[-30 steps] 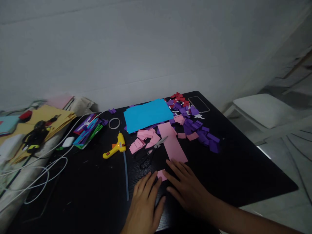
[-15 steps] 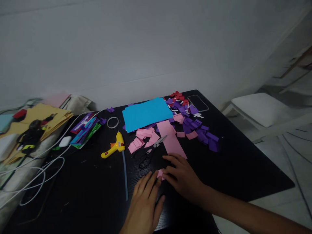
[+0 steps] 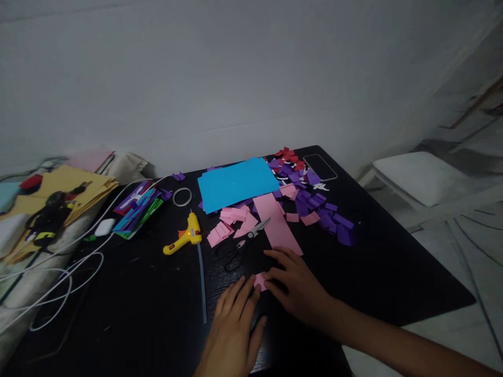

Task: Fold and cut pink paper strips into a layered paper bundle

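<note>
A small piece of pink paper point(image 3: 260, 281) lies on the black table between my hands. My left hand point(image 3: 234, 324) rests palm down with its fingers stretched out, and its fingertips touch the paper's left edge. From the right, my right hand point(image 3: 296, 285) has its thumb and forefinger at the paper's right edge, with the other fingers curved and partly apart. Just beyond lie scissors point(image 3: 250, 235) with dark handles and parted blades, their tips over a long pink paper strip point(image 3: 277, 222). Cut pink pieces point(image 3: 231, 220) are heaped beside the scissors.
Blue sheets point(image 3: 238, 183) lie near the wall, with purple pieces point(image 3: 328, 217) and red pieces point(image 3: 286, 153) to their right. A yellow glue gun point(image 3: 184, 236) with a long glue stick point(image 3: 202, 283) lies left. White cables point(image 3: 73, 277) loop across the left side.
My hands stay in nearly the same place. Slightly more of the small pink piece shows between them.
</note>
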Tool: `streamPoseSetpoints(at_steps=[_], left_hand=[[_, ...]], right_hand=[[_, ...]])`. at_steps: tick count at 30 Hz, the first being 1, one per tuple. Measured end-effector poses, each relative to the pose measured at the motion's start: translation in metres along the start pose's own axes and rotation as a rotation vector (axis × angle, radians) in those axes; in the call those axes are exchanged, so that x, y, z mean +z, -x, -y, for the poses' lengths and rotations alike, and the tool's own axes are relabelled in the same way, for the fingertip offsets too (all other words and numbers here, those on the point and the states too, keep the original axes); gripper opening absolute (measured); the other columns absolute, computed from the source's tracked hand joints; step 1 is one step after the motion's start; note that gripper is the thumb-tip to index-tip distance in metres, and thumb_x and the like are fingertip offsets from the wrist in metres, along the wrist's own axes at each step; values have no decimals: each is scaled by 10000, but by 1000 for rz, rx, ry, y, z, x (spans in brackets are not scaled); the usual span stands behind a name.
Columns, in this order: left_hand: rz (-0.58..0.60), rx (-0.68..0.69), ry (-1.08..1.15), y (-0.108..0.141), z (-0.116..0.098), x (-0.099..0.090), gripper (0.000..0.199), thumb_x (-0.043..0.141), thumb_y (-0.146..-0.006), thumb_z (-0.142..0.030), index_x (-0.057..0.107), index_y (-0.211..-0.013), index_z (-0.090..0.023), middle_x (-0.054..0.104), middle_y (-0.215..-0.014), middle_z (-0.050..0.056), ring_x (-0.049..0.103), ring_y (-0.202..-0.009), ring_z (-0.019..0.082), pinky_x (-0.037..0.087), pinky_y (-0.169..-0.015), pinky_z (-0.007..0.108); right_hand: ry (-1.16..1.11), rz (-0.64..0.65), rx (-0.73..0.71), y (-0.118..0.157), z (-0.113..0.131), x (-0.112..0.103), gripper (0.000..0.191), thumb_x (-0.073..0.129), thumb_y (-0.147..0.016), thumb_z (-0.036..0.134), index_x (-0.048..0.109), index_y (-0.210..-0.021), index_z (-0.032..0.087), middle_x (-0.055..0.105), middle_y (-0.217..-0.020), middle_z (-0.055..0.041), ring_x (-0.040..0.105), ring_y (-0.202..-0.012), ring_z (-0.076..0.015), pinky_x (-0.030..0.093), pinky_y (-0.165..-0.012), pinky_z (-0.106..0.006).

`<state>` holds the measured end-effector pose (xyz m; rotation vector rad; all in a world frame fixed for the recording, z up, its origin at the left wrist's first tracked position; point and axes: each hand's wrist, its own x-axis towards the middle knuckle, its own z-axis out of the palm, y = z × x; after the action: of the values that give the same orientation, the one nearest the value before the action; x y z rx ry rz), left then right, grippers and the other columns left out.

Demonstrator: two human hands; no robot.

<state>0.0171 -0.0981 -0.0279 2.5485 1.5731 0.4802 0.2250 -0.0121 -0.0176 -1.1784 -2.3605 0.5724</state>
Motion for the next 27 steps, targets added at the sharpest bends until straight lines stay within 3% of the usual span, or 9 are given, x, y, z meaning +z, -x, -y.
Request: streamPoseSetpoints(at_steps=[20,27], left_hand=[[-3,27,-50,-1,-1,1,511,577,-986,-228,490,-1487,-171,545,-1556,100,529,-1416,302,534,-1089,520],[-28,30,-45,-1,-1,0,495,580,-980,-221,510,-1468,-173,570,-1532,102,559,-1390,306,538,-1082,509]], right_hand=[[37,-26,-35,7,-4,7,160,617,-973,172,754,-1035,229,599,-1454,-99,473,-1404,-315,483,-1115,-533],[102,-82,-109,8,-4,10,172,603,-979,180,745,-1058,235,637,-1402,-103,482,-1391,-353,434,-1129,-614]])
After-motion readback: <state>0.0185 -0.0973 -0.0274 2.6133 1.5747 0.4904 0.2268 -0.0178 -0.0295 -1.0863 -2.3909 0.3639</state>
